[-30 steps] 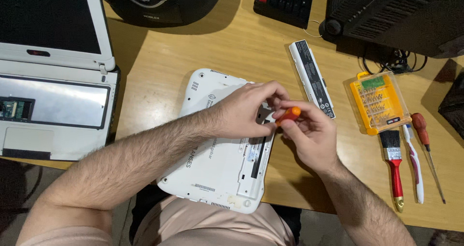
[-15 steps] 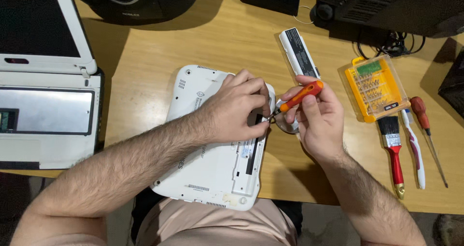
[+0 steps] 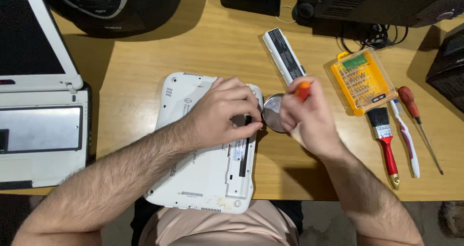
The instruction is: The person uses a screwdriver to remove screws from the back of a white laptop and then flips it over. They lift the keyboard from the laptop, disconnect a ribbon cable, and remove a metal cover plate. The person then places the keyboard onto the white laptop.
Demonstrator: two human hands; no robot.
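Note:
A small white laptop lies upside down at the near edge of the wooden desk, its empty battery slot facing right. My left hand rests on its upper right corner, fingertips curled at the slot's edge. My right hand is just right of the laptop and blurred; it grips an orange-handled screwdriver, of which only the handle end shows. A small round metal dish sits on the desk between the two hands, partly hidden by my right hand.
A white-and-black battery pack lies behind my right hand. A yellow screwdriver-bit case, a red-handled brush, a white toothbrush and a red screwdriver lie at the right. An opened white laptop sits at the left.
My right hand has lifted the screwdriver away from the laptop's edge and moved right, over the metal dish. My left hand stays on the laptop's corner.

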